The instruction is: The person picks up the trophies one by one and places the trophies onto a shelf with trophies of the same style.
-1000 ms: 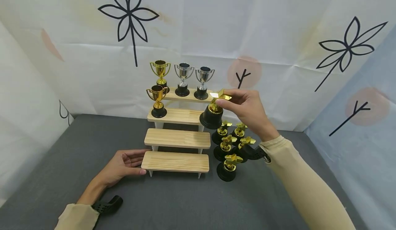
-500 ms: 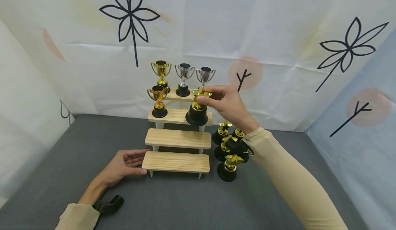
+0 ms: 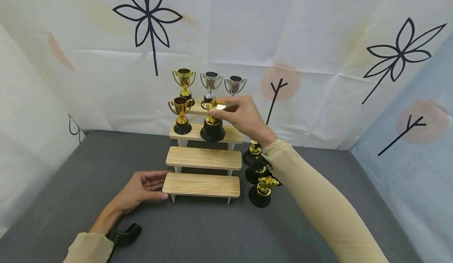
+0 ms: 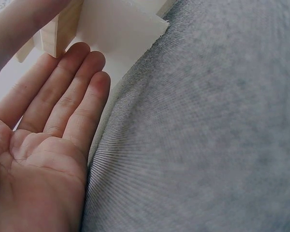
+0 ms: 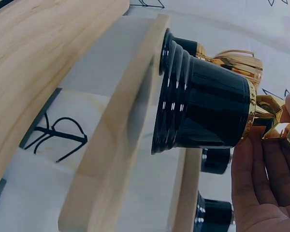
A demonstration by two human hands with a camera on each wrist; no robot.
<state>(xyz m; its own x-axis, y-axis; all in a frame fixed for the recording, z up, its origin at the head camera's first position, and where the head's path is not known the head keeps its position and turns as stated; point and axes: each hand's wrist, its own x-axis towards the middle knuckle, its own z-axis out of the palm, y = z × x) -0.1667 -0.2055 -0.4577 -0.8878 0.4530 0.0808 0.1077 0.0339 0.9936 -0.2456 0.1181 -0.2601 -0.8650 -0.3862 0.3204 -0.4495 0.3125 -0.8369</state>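
Note:
My right hand (image 3: pixel 244 115) pinches a gold star trophy (image 3: pixel 213 130) by its star, at the second step from the top of a wooden stair-shaped display stand (image 3: pixel 203 157). In the right wrist view the trophy's black base (image 5: pixel 203 99) is close to the step's board (image 5: pixel 111 130); whether they touch I cannot tell. A bronze-coloured cup trophy (image 3: pixel 182 115) stands on the same step, to the left. My left hand (image 3: pixel 141 188) is at the left end of the lowest step, thumb at the front corner. Its fingers (image 4: pixel 77 96) are fairly straight beside the stand's white support (image 4: pixel 121 34).
On the top step stand a gold cup (image 3: pixel 184 80) and two silver cups (image 3: pixel 210 83), partly hidden by the right hand. Several star trophies (image 3: pixel 262 192) stand on the grey table (image 3: pixel 198 231) right of the stand, some behind the right sleeve. A white printed cloth (image 3: pixel 226 27) hangs behind.
My right hand has carried the star trophy leftward, from beyond the stand's right side to the middle of the second step from the top. The left hand has stayed in place.

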